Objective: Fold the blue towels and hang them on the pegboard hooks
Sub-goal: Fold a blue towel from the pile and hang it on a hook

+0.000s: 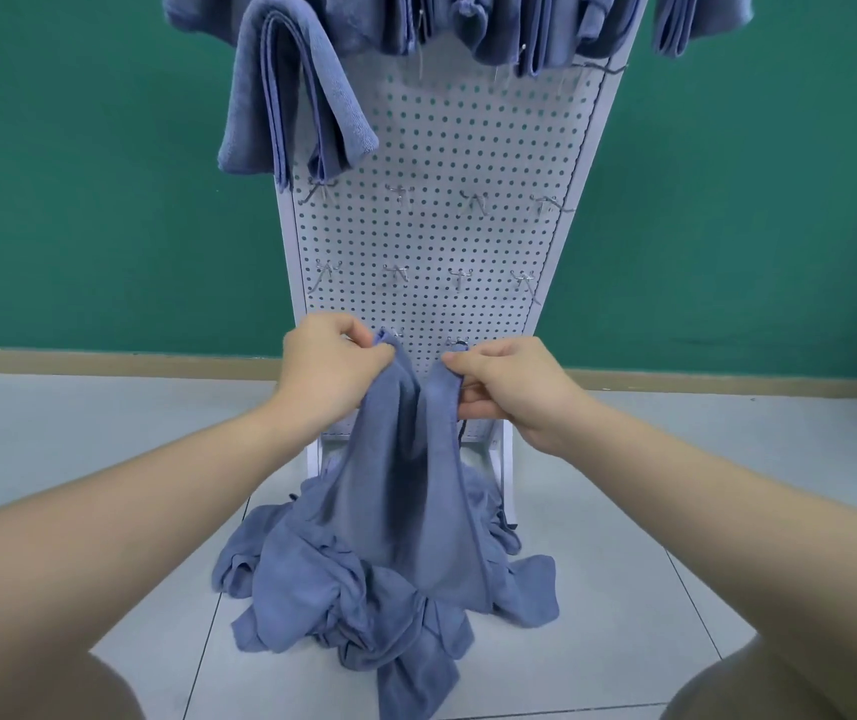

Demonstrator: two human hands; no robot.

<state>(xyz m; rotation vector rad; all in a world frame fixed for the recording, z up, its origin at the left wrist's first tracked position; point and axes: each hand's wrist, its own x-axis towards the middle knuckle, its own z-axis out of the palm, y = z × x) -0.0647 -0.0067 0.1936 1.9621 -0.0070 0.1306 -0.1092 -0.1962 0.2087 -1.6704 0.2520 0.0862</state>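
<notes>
Green wall [78, 200] is filling the background, and the white pegboard [442, 148] is standing on the tiled floor [675, 615] in front of it. Folded towels [291, 90] are already hanging along the top rows, so I'd say a fair chunk is done. The lower hooks [397, 192] are sitting bare, and a pile of towels [364, 605] is lying crumpled at the board's foot, so there's plenty left. One blue towel [405, 485] is hanging up out of that pile: the left hand [330, 368] is pinching one top corner and the right hand [506, 389] is pinching the other edge. I'm not seeing any brands, labels or writing.
</notes>
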